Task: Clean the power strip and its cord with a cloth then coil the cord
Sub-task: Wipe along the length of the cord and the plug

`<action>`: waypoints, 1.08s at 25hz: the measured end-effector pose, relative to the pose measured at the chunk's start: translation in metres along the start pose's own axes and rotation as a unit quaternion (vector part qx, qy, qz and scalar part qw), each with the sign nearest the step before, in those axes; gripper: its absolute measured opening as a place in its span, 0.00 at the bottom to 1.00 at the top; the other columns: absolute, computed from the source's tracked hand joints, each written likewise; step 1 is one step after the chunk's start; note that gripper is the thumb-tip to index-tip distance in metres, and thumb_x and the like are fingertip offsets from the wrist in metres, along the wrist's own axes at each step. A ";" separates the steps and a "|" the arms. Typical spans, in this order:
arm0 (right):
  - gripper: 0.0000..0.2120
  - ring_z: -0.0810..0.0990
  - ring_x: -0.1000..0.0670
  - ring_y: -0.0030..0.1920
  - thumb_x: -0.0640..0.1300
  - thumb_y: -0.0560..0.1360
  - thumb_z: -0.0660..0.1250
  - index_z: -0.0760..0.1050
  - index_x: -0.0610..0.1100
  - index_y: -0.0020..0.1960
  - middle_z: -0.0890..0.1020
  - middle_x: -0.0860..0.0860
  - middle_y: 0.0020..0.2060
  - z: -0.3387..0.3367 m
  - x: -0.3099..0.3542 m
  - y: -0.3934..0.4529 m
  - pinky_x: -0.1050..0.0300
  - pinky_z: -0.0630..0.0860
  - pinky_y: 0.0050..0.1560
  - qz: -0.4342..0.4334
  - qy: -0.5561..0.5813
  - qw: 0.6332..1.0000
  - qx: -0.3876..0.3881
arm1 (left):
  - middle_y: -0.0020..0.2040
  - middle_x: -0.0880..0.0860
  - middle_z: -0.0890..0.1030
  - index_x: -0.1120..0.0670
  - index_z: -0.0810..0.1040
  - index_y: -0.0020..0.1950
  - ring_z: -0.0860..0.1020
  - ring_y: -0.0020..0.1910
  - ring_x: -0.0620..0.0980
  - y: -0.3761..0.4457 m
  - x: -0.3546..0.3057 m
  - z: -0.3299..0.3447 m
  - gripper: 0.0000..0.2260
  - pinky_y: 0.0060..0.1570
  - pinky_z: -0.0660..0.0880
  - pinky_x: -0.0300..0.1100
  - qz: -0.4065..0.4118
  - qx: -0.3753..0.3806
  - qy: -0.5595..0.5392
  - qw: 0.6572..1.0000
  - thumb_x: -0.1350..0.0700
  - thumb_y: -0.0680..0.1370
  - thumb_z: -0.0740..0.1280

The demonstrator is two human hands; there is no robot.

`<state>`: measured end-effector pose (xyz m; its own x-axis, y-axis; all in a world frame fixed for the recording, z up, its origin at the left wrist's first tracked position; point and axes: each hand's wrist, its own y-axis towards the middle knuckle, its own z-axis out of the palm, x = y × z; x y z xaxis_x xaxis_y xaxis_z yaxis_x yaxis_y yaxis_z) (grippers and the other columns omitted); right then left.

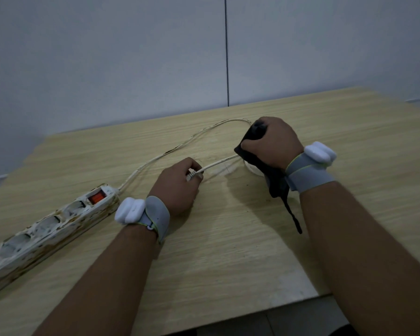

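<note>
A dirty white power strip (46,229) with an orange switch lies at the left of the wooden table (228,251). Its white cord (170,152) runs from the strip's end up and right in a long arc, then loops back. My right hand (272,141) grips a dark cloth (274,175) wrapped round the cord at the far bend. My left hand (177,185) pinches the cord's plug end, and a short straight stretch of cord spans between the two hands. A tail of the cloth hangs down onto the table.
A grey wall (131,57) rises just behind the table's far edge. The table's front edge (252,314) lies close below my forearms, with floor beyond it. Both wrists wear grey straps with white devices.
</note>
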<state>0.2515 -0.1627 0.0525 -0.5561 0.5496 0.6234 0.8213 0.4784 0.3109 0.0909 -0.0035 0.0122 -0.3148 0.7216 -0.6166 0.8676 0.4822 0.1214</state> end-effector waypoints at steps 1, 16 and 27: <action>0.11 0.77 0.46 0.46 0.51 0.64 0.72 0.74 0.49 0.41 0.77 0.51 0.40 0.000 -0.002 0.002 0.61 0.65 0.42 0.002 -0.009 1.000 0.010 | 0.38 0.47 0.81 0.45 0.74 0.47 0.79 0.34 0.43 0.001 0.000 -0.001 0.03 0.34 0.70 0.38 -0.003 0.005 0.004 1.000 0.52 0.80 0.63; 0.14 0.72 0.51 0.41 0.53 0.66 0.74 0.69 0.52 0.41 0.74 0.54 0.39 0.047 0.023 -0.012 0.63 0.62 0.40 -0.083 0.056 0.994 0.040 | 0.34 0.51 0.77 0.49 0.77 0.44 0.72 0.25 0.48 0.020 -0.005 -0.004 0.07 0.28 0.67 0.39 -0.049 0.029 -0.043 0.997 0.51 0.79 0.62; 0.15 0.77 0.39 0.52 0.49 0.72 0.70 0.74 0.42 0.53 0.80 0.42 0.50 0.033 0.007 -0.007 0.50 0.76 0.50 -0.039 -0.029 0.999 0.018 | 0.20 0.42 0.72 0.46 0.80 0.45 0.67 0.17 0.42 0.014 0.004 0.000 0.09 0.25 0.65 0.38 -0.011 -0.018 -0.071 0.997 0.50 0.80 0.62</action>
<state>0.2381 -0.1394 0.0306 -0.6259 0.5478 0.5551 0.7703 0.5458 0.3298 0.1014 0.0060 0.0117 -0.2741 0.6340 -0.7232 0.8457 0.5169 0.1326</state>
